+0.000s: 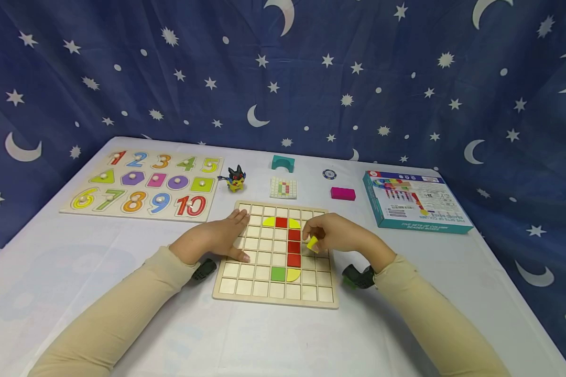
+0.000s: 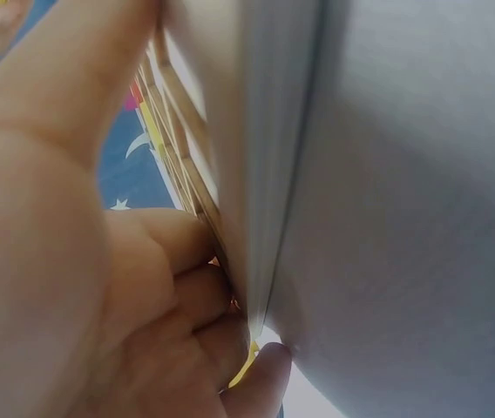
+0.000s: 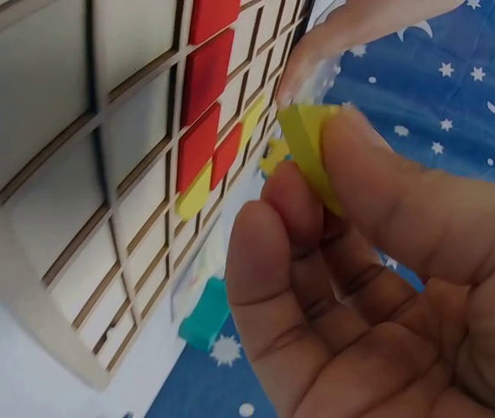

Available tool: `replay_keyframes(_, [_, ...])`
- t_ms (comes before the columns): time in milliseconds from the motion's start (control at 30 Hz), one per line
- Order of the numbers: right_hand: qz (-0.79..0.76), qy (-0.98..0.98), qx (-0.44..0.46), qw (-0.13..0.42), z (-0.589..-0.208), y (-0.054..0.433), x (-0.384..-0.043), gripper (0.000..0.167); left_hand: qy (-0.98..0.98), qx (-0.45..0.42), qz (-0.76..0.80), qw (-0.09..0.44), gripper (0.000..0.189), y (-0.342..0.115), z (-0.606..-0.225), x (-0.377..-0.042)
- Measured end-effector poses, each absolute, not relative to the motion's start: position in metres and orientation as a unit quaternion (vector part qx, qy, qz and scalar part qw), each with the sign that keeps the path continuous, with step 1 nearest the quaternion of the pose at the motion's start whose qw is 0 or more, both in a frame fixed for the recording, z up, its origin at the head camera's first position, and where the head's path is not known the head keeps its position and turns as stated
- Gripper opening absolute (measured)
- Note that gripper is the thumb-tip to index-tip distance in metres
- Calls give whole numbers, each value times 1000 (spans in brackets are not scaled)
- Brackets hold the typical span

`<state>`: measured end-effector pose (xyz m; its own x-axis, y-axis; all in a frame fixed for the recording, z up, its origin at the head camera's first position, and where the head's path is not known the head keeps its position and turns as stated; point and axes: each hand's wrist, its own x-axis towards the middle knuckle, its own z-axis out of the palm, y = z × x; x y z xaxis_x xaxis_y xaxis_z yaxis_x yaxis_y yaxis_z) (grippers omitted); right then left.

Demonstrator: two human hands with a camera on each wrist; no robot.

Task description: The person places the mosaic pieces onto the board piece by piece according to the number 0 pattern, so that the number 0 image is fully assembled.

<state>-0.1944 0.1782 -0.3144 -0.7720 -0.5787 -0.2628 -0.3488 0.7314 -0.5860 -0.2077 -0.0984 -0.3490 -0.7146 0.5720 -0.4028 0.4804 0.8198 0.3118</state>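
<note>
A wooden grid board (image 1: 261, 288) lies on the table. On its left edge rests my left hand (image 1: 217, 238), thumb and fingers spread apart; the left wrist view shows the hand (image 2: 143, 287) close along the board's side (image 2: 261, 174). Over the right part of the board, my right hand (image 1: 335, 233) pinches a yellow quarter-circle block (image 3: 310, 152) between thumb and finger. Set in the grid are several red squares (image 1: 294, 247), a green square (image 1: 278, 274) and yellow quarter-circle pieces (image 1: 293, 275). Behind the board lies a small pattern card (image 1: 283, 188) with a coloured grid.
A number and shape puzzle board (image 1: 141, 180) is at left, beside a small black-and-yellow figurine (image 1: 236, 179). Further back are a teal arch block (image 1: 283, 163), a poker chip (image 1: 329, 174) and a magenta block (image 1: 343, 193). A flat teal box (image 1: 415, 201) lies at right.
</note>
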Motion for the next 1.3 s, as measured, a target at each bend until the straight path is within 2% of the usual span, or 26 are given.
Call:
replay_keyframes(167, [-241,901,-302,198,-314,166,-195,26,921,289,91,243,106,-98,-350,-208])
replay_keyframes(433, [-274,895,-278,218,-315,150,-194,6,921,292,89,241,106,-98,-350,-208])
replay_keyframes(633, [-280,893,-280,213,-315,137,-192,8,922,290,86,242,106,-98,-351,-208])
replay_keyframes(767, [-263,890,-296,225,-315,127,-190,21,923,287,86,241,106,-98,-351,-208])
replay_keyframes(833, [-255,889,-304,229,-315,122,-189,23,924,285,86,241,106,-98,-351,-208])
replay_keyframes(1067, [-257,884,-306,243,-319,111,-189,6,923,285,88,244,107,-99,-350,-208])
replay_keyframes(1300, [-276,875,-301,260,-322,100,-187,6,924,286,86,240,106,-98,-350,-208])
